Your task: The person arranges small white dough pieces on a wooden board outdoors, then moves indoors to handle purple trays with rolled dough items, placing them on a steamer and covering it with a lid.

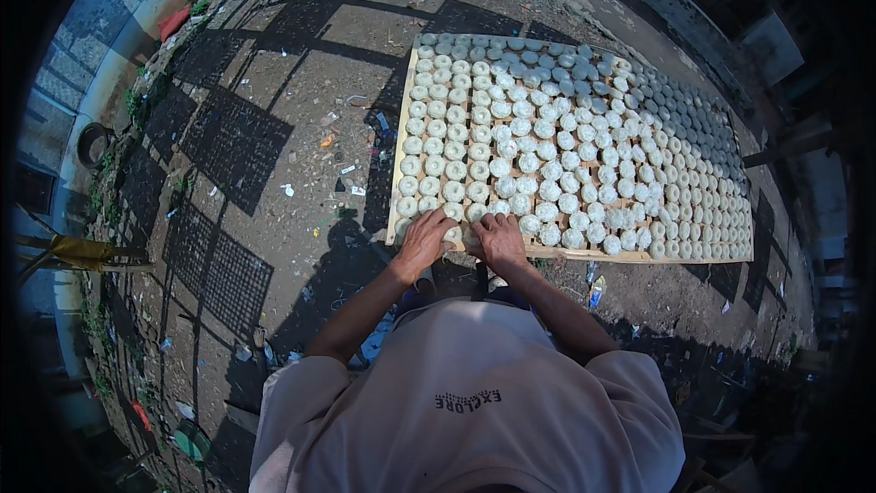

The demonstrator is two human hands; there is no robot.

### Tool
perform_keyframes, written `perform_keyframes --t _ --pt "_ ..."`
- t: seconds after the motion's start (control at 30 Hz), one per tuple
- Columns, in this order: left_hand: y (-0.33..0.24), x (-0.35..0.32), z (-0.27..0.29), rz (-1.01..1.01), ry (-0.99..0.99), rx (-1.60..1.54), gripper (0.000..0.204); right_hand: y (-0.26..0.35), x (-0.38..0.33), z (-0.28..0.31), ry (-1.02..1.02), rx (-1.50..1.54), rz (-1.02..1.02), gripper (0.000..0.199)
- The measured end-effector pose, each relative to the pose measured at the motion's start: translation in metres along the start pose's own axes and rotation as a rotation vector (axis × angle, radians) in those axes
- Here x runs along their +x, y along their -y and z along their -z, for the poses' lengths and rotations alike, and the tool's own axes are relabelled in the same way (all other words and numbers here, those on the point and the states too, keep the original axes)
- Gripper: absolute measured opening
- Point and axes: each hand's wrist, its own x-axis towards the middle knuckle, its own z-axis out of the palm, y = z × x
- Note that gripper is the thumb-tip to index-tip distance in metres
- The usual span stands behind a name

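Note:
A wide wooden drying rack (602, 258) carries rows of round white dough-like patties (550, 190). Those along its left and right parts are smooth with a dimple in the centre; through the middle they look rougher and lumpier. At the near left edge, my left hand (425, 243) has its fingers curled round a patty (453, 233). Close beside it, my right hand (501, 242) bends its fingers over the patties in the same front row, seemingly gripping one too. Both sets of fingertips are partly hidden by the hands themselves.
Dirt ground (338, 128) with scattered litter surrounds the rack, crossed by grid-shaped shadows. A low wall (68, 119) curves along the left, with an old tyre (93, 145) beside it. A yellow cloth (78, 252) hangs on poles there. A post (789, 148) stands near the rack's right end.

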Motion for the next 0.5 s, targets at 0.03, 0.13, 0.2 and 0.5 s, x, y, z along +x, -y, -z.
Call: perform_keyframes --t 0.03,0.13,0.2,0.5 --pt "0.006 0.005 0.002 -0.019 0.067 -0.032 0.047 -0.002 0.001 -0.004 0.025 -0.025 -0.029 0.052" --pt "0.02 0.013 0.004 -0.111 0.103 -0.058 0.044 -0.004 0.014 0.007 0.157 0.004 -0.102 0.046" --pt "0.026 0.014 0.003 -0.199 0.017 -0.122 0.04 0.0 0.014 0.017 0.164 -0.028 -0.053 0.039" --pt "0.022 0.02 0.004 0.069 -0.105 -0.305 0.023 0.019 -0.002 0.02 -0.02 0.313 -0.529 0.037"
